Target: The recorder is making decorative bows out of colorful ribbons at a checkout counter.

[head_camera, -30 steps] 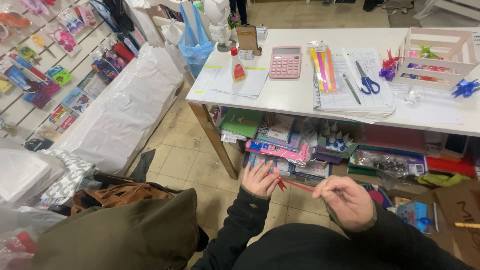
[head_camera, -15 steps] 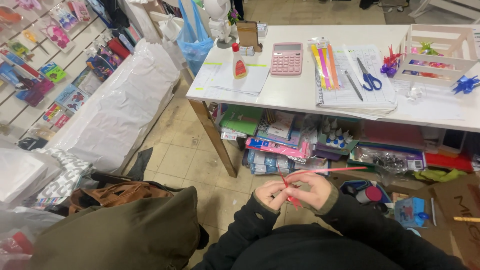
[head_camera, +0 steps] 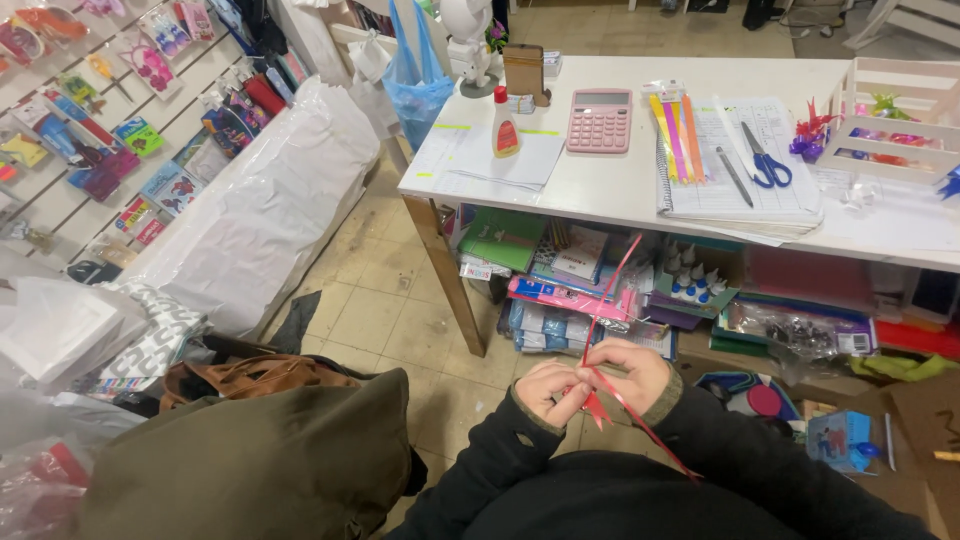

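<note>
Red ribbon pinched between 2 closed hands — left hand; right hand.

Carded toy pkgs, multicolour, on wall far upper left of hands. Orange-labelled white glue bottle on table above. Blue box just right.

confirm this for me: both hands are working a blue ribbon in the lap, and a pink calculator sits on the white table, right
Not quite. The ribbon is red, not blue, as the head view shows. The rest holds: both the left hand and right hand work it in the lap, and the pink calculator sits on the white table.
</note>
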